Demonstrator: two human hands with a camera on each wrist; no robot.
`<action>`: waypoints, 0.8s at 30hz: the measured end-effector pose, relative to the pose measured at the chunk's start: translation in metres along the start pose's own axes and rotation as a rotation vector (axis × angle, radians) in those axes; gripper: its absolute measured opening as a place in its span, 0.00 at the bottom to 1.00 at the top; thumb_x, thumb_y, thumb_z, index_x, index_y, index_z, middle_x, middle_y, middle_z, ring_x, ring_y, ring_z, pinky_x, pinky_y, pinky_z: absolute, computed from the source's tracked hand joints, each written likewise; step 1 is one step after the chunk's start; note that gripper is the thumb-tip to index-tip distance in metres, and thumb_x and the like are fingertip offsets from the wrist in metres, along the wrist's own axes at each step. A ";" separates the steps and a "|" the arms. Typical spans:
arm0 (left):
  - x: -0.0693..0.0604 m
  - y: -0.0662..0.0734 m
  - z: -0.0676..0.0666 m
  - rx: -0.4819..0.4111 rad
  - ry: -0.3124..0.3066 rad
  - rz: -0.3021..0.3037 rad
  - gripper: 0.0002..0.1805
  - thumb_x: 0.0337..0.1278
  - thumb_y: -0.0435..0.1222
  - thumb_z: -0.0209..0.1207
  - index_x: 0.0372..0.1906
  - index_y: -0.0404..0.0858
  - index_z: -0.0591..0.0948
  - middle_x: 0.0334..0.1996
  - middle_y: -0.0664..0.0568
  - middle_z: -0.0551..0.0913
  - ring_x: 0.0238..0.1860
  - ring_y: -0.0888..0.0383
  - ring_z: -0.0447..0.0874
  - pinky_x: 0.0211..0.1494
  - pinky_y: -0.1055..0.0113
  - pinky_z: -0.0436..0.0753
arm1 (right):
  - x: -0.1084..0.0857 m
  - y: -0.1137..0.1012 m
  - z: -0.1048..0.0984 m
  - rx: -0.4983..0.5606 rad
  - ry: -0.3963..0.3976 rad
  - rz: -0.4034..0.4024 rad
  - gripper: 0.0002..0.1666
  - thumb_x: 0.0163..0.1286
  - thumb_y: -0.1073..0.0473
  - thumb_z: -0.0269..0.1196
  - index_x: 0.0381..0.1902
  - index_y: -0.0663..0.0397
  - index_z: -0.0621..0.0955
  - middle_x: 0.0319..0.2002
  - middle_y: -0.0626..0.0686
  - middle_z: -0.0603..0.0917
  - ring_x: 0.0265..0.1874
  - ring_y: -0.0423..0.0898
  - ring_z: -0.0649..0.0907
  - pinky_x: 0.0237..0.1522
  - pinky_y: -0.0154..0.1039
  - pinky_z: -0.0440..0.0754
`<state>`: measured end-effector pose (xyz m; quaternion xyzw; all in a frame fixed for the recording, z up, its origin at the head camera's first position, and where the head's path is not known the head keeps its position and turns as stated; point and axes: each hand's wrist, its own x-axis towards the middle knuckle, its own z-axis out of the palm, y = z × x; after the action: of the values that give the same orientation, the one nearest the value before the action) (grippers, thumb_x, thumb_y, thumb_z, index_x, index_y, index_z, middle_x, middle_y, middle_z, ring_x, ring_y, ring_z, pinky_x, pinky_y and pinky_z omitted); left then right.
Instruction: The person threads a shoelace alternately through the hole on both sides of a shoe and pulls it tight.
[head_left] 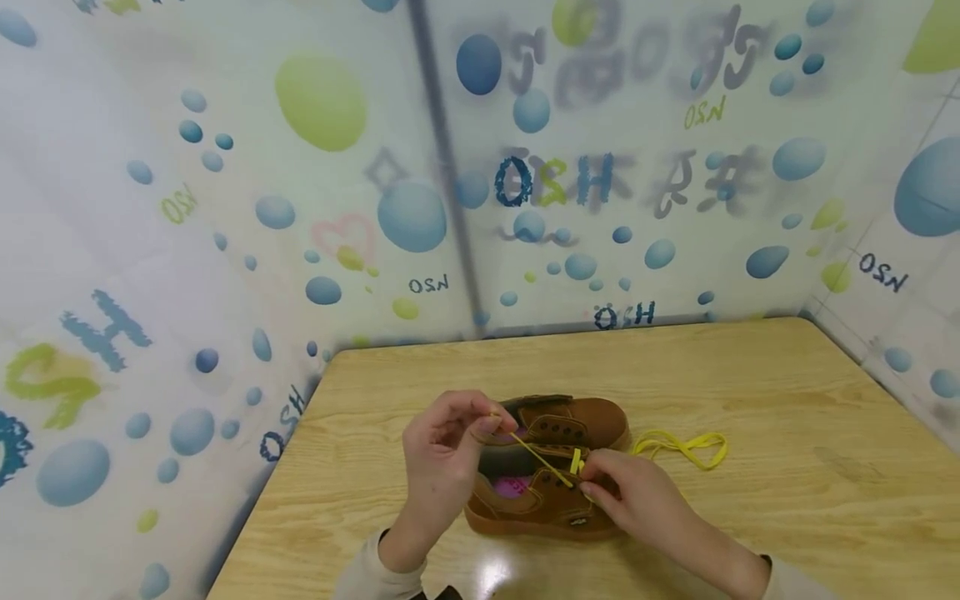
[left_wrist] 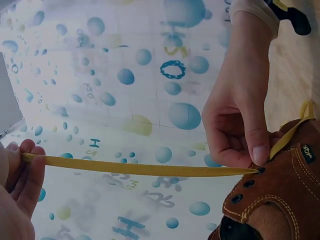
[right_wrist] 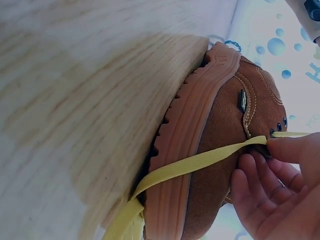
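A brown lace-up shoe (head_left: 547, 517) lies nearest me on the table, its toe to the right. My left hand (head_left: 446, 454) pinches the end of a yellow shoelace (left_wrist: 140, 167) above the heel side. From there the lace runs taut to one of the dark eyelets (left_wrist: 248, 183) in the shoe's flap. My right hand (head_left: 645, 492) is at that flap, with the thumb and fingers pinching the lace beside the eyelet. In the right wrist view, more flat lace (right_wrist: 200, 161) leaves the thumb and drops over the sole (right_wrist: 200, 120). The right fingertips are partly hidden by the shoe.
A matching brown shoe (head_left: 603, 421) sits just behind the near one, toe also to the right. Loose yellow lace (head_left: 708, 450) lies looped on the wooden table (head_left: 795, 400) to the right. Patterned sheeting (head_left: 637, 233) rises along the table's back and sides.
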<state>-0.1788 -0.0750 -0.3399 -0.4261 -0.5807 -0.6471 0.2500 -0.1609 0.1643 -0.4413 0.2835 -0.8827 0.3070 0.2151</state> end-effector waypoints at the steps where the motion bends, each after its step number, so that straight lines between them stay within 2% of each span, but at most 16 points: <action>1: 0.000 0.000 0.000 0.006 0.001 -0.008 0.03 0.60 0.17 0.55 0.36 0.24 0.76 0.26 0.35 0.83 0.30 0.61 0.87 0.32 0.64 0.86 | 0.000 0.000 0.000 -0.004 0.001 0.000 0.11 0.58 0.61 0.72 0.31 0.41 0.79 0.27 0.35 0.81 0.26 0.23 0.73 0.26 0.26 0.73; 7: 0.002 -0.007 -0.003 0.060 0.010 -0.072 0.02 0.62 0.20 0.55 0.37 0.25 0.76 0.27 0.34 0.83 0.30 0.58 0.86 0.33 0.63 0.86 | 0.001 -0.001 0.000 -0.011 -0.012 0.026 0.12 0.58 0.61 0.72 0.31 0.40 0.79 0.27 0.34 0.81 0.26 0.24 0.74 0.26 0.27 0.74; 12: 0.002 -0.012 -0.003 0.061 0.042 -0.109 0.02 0.66 0.22 0.54 0.38 0.24 0.74 0.28 0.37 0.83 0.32 0.62 0.86 0.34 0.64 0.86 | 0.000 -0.003 0.000 -0.003 -0.023 0.034 0.11 0.59 0.61 0.72 0.31 0.40 0.79 0.27 0.34 0.82 0.26 0.24 0.74 0.26 0.27 0.73; 15: 0.002 -0.015 -0.003 0.021 0.058 -0.152 0.04 0.68 0.24 0.52 0.38 0.23 0.72 0.30 0.50 0.86 0.33 0.64 0.86 0.34 0.65 0.86 | 0.000 -0.003 -0.001 0.001 -0.026 0.045 0.11 0.59 0.60 0.72 0.31 0.41 0.80 0.27 0.34 0.82 0.25 0.24 0.74 0.26 0.27 0.73; 18: 0.002 -0.020 -0.003 -0.057 0.043 -0.178 0.06 0.72 0.25 0.48 0.40 0.22 0.69 0.34 0.60 0.87 0.34 0.63 0.88 0.34 0.63 0.87 | 0.000 -0.003 -0.001 0.009 -0.033 0.055 0.10 0.60 0.60 0.71 0.31 0.42 0.79 0.26 0.34 0.82 0.25 0.24 0.72 0.25 0.26 0.72; 21: 0.001 -0.025 -0.004 -0.122 0.021 -0.178 0.08 0.74 0.25 0.44 0.41 0.19 0.65 0.36 0.62 0.87 0.36 0.62 0.89 0.34 0.60 0.88 | -0.001 -0.003 0.000 0.005 -0.029 0.047 0.11 0.59 0.61 0.72 0.31 0.41 0.79 0.26 0.34 0.81 0.25 0.24 0.71 0.25 0.26 0.70; 24: 0.000 -0.029 -0.004 -0.135 0.027 -0.189 0.09 0.74 0.26 0.45 0.42 0.18 0.64 0.36 0.61 0.87 0.36 0.63 0.89 0.37 0.60 0.88 | -0.002 -0.003 0.000 -0.005 -0.012 0.031 0.12 0.58 0.62 0.72 0.31 0.40 0.79 0.26 0.34 0.80 0.24 0.24 0.70 0.25 0.26 0.69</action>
<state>-0.2039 -0.0725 -0.3555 -0.3766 -0.5698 -0.7111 0.1666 -0.1577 0.1630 -0.4414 0.2709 -0.8890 0.3064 0.2060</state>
